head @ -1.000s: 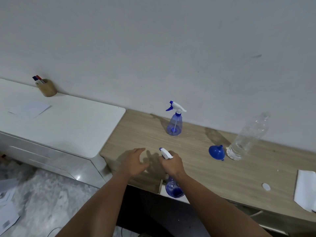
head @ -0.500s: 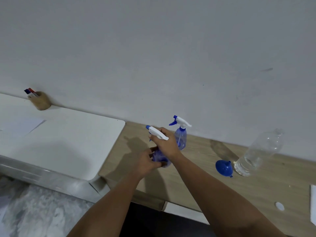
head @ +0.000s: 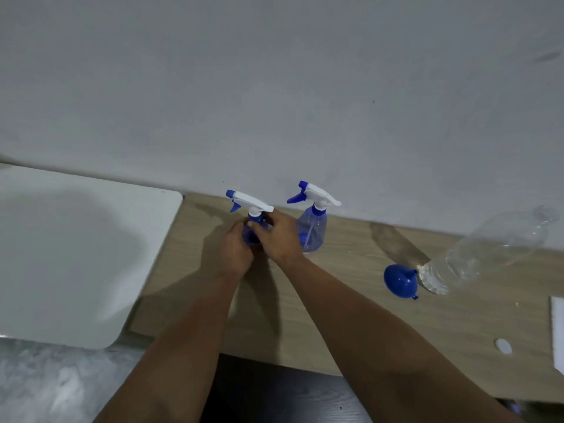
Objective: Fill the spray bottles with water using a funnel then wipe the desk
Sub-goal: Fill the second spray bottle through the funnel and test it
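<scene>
- The right hand (head: 279,236) curls its fingers and thumb round the neck of a translucent blue plastic spray bottle with a white trigger head and blue nozzle (head: 251,218), just under the collar.
- The left hand (head: 233,253) wraps round the lower body of that same bottle from the left; both hands grasp it, and they hide most of its blue body.
- The held bottle stands upright over the back part of the light wood-grain desk (head: 335,300), close to the grey wall (head: 274,87); its base is hidden, so whether it rests on the wood cannot be told.
- Just to its right a second translucent blue spray bottle with the same white and blue trigger head (head: 312,227) stands upright on the desk, close to the right hand's knuckles.
- Farther right a small blue plastic funnel (head: 399,282) lies on the desk, beside the base of a clear plastic water bottle (head: 482,254) with a little water in it.
- A small white round cap (head: 503,345) lies near the front right, and a white cloth or paper (head: 558,331) sits at the right edge of the view.
- A white glossy cabinet top (head: 76,254) adjoins the desk on the left.
</scene>
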